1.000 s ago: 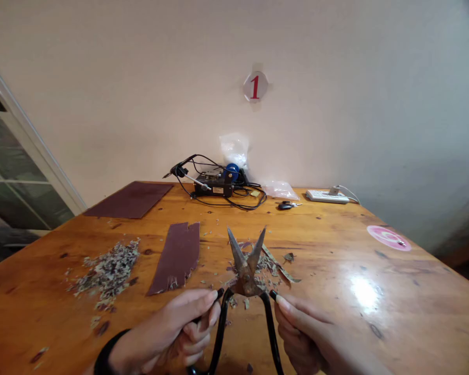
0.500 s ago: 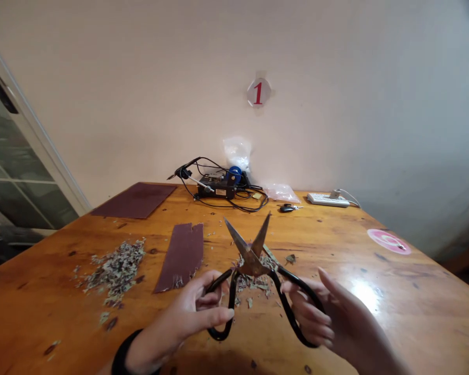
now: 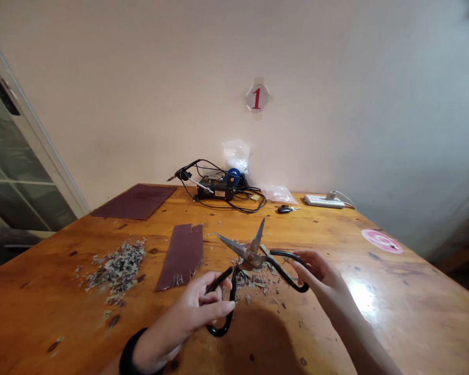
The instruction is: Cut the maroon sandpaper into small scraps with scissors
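Black-handled scissors (image 3: 251,258) are held above the table with their blades spread apart, tips pointing away. My left hand (image 3: 203,304) grips the left handle loop, its thumb along the outside. My right hand (image 3: 318,272) has its fingers round the right loop. Beneath the scissors lie small cut scraps (image 3: 258,281) on the wood. To the left is a dark red strip (image 3: 183,256) with ragged edges. Further left sits a heap of grey and reddish shreds (image 3: 119,268).
A larger dark red sheet (image 3: 135,201) lies at the back left. Along the wall stand a black device with cables (image 3: 217,188), plastic bags (image 3: 279,194), keys (image 3: 286,209) and a power strip (image 3: 324,201). A round pink sticker (image 3: 382,240) is on the right of the table.
My right hand has moved up with its handle, so the scissors spread wider and tilt leftward. My left hand has stayed nearly in place.
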Demonstrator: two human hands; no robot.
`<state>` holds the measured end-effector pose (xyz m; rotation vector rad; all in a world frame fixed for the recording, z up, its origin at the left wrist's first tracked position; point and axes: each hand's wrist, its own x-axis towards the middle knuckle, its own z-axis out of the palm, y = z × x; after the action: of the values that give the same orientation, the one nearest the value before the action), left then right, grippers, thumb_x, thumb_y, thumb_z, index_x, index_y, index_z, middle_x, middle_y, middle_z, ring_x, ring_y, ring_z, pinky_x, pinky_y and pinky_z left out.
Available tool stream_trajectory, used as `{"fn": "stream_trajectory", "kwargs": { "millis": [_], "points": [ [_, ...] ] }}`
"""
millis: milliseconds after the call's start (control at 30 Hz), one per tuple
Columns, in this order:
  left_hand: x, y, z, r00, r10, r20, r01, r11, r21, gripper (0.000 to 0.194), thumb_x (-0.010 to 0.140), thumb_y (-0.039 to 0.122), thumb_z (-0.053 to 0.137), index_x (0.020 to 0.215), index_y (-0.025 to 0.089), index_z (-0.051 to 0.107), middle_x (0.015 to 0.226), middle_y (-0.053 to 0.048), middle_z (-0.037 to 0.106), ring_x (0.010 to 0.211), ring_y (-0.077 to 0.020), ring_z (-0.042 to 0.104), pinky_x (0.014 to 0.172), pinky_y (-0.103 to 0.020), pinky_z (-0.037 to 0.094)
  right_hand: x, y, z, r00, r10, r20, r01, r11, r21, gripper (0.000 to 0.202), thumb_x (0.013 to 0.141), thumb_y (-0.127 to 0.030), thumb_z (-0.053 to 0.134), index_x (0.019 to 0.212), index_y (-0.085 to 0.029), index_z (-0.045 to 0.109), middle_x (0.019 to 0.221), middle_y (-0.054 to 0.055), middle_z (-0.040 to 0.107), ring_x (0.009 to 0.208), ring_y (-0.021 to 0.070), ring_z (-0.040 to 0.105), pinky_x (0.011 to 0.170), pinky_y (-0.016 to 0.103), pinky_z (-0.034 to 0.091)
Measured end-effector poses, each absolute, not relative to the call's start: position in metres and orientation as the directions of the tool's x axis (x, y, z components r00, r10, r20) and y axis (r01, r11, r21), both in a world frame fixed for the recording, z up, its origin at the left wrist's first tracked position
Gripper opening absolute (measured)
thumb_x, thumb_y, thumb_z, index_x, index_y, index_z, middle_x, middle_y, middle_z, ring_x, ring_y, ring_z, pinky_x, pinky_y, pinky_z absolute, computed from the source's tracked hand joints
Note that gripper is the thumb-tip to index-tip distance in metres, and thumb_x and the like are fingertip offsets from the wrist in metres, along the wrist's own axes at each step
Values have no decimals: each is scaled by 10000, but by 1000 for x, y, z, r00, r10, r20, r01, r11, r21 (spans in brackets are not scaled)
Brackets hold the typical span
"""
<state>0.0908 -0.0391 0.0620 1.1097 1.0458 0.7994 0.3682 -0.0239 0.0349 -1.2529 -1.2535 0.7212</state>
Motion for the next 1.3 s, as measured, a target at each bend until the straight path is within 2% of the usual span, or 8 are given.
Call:
{"fn": "stream_trajectory", "kwargs": {
  "millis": [133,233,400,500,800,933,1133,1300],
  "points": [
    [94,-39,60,327,913,-245,-100,291,951,589,652,523,927,1074,179,702,796,32,533,709,-122,447,634,-231,345,370,-19,32,337,761,554,452,386,-804,214,881,-414,701,982,-230,659,952,81,683,853,253,682,742,405,606],
    [96,-36,53,314,931,-186,-142,240,960,607,660,567,909,1064,173,685,724,62,471,611,-93,359,564,-230,280,355,-24,25,254,655,712,607,465,-645,145,926,-345,657,1012,-229,668,975,93,683,903,267,688,822,451,619],
    [100,-37,52,316,935,-160,-115,206,972,597,676,597,884,1027,171,655,681,80,435,566,-82,326,532,-242,237,325,-29,6,-38,705,709,706,521,-480,388,984,-312,577,1334,-143,587,1254,222,715,1166,371,709,901,540,642],
    [103,-43,57,346,919,-190,-90,234,968,585,693,582,879,1037,171,645,686,79,429,582,-86,332,542,-241,246,319,-32,1,-110,720,686,734,524,-433,433,1013,-308,505,1391,-96,500,1280,289,708,1179,413,713,891,573,647],
    [105,-49,55,456,865,-211,-48,260,964,609,724,624,839,1093,179,649,664,76,437,610,-111,363,590,-263,289,309,-49,5,-14,937,348,727,248,-640,809,870,-565,628,1407,7,428,1391,406,580,1320,541,560,1070,735,456],
    [106,-52,55,492,841,-225,-26,273,962,581,767,613,813,1132,190,652,679,80,383,639,-120,358,620,-271,303,311,-48,13,28,963,267,686,176,-706,750,805,-587,670,1329,-80,494,1339,342,619,1297,532,559,1065,719,437],
    [108,-51,58,552,805,-219,-35,285,958,680,724,668,815,1157,187,605,724,72,406,601,-104,353,587,-276,300,320,-52,30,-119,976,185,543,220,-810,615,906,-547,636,1378,-185,482,1422,220,594,1357,422,524,1114,613,414],
    [113,-53,62,550,801,-237,-33,305,952,621,741,622,807,1136,195,591,761,67,395,635,-112,366,610,-276,322,318,-49,25,-83,982,168,528,187,-829,525,878,-490,670,1286,-182,551,1306,205,646,1290,426,582,1082,597,447]
  ]
}}
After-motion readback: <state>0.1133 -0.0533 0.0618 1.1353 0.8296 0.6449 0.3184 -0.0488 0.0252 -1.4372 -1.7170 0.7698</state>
